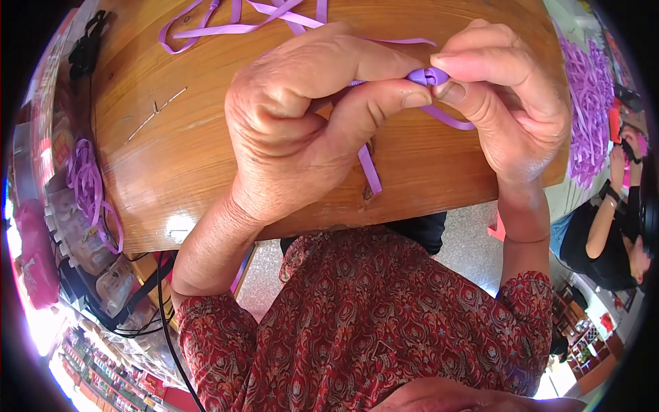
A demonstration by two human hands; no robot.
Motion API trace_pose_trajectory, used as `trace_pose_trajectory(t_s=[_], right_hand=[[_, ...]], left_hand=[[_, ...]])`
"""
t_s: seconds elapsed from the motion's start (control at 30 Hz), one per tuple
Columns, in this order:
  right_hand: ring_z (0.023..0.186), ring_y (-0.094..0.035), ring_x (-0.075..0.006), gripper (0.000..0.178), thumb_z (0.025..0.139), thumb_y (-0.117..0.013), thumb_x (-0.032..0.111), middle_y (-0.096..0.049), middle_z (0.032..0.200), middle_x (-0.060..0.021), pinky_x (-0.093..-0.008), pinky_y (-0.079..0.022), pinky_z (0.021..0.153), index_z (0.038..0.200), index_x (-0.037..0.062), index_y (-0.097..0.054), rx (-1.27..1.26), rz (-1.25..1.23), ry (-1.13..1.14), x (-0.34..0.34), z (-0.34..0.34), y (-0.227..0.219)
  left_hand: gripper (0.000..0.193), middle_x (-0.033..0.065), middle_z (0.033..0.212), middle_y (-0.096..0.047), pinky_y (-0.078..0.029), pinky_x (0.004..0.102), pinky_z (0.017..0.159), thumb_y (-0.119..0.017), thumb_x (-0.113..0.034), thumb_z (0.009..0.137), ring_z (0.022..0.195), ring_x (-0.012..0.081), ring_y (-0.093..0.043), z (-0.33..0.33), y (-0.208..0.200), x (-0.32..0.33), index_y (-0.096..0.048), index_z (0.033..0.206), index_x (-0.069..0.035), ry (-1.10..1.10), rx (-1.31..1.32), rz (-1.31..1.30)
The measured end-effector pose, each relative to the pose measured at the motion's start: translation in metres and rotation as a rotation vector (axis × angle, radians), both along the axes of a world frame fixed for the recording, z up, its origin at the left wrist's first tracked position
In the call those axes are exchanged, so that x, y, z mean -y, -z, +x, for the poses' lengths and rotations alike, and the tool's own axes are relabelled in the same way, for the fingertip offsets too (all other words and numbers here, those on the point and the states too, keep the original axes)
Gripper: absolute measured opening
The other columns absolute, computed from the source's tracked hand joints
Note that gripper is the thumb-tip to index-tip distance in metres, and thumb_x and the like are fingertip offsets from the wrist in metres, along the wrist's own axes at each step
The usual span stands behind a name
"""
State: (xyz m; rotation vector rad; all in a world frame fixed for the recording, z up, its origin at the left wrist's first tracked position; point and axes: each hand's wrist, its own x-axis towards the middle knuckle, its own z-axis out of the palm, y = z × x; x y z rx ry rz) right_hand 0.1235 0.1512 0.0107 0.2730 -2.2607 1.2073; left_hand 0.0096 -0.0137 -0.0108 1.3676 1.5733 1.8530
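A small purple plastic clasp [427,77] is held above the wooden table between both hands. My left hand [295,130] pinches its left part between thumb and forefinger. The tips of my right hand's [525,103] thumb and forefinger close on the clasp's right part. A narrow gap shows between the two parts; whether they are locked together I cannot tell. Purple strap [446,118] curves below the clasp toward my right hand, and a flat strap end [369,170] hangs beneath my left hand. More purple strap [240,29] lies looped at the table's far side.
A thin metal rod [156,115] lies on the wooden table [171,151] at left. A bundle of purple straps [86,182] hangs by the left edge, near a black cable [161,295]. Many purple straps [587,110] are heaped at right, with another person [600,237] beyond.
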Motion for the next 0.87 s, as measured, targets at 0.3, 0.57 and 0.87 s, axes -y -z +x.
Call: trace_pose_trajectory(t_s=[0.3,0.57,0.87], right_hand=[[0.076,-0.057,-0.0166,0.019,0.073,-0.066,-0.008,-0.061,0.086,-0.0121,-0.0238,-0.045,0.065,0.091,-0.0025,-0.064,-0.025,0.088,0.033,0.0008,-0.0011,-0.003],[0.076,-0.057,-0.0181,0.018,0.072,-0.067,-0.007,-0.062,0.085,-0.0121,-0.0256,-0.045,0.065,0.09,-0.0027,-0.064,0.045,0.031,0.059,0.0021,0.0017,-0.0039],[0.076,-0.058,-0.0198,0.018,0.072,-0.068,-0.006,-0.062,0.086,-0.0141,-0.028,-0.045,0.065,0.088,-0.0028,-0.064,0.042,0.12,-0.015,-0.0005,0.0011,-0.0064]], left_hand=[[0.017,0.0088,0.092,-0.065,-0.047,0.0209,0.075,-0.063,0.011,0.078,0.083,0.0104,-0.06,0.0017,0.0,0.001,-0.062,0.092,0.002,-0.064,-0.089,-0.029],[0.018,0.0102,0.09,-0.066,-0.047,0.0218,0.073,-0.064,0.012,0.076,0.08,0.0124,-0.06,0.001,0.0003,0.0001,-0.062,0.092,0.003,-0.071,-0.126,-0.012],[0.019,0.0082,0.086,-0.065,-0.046,0.0219,0.068,-0.065,0.011,0.075,0.075,0.0124,-0.059,0.0034,-0.0045,0.001,-0.065,0.092,0.002,-0.101,-0.216,-0.019]])
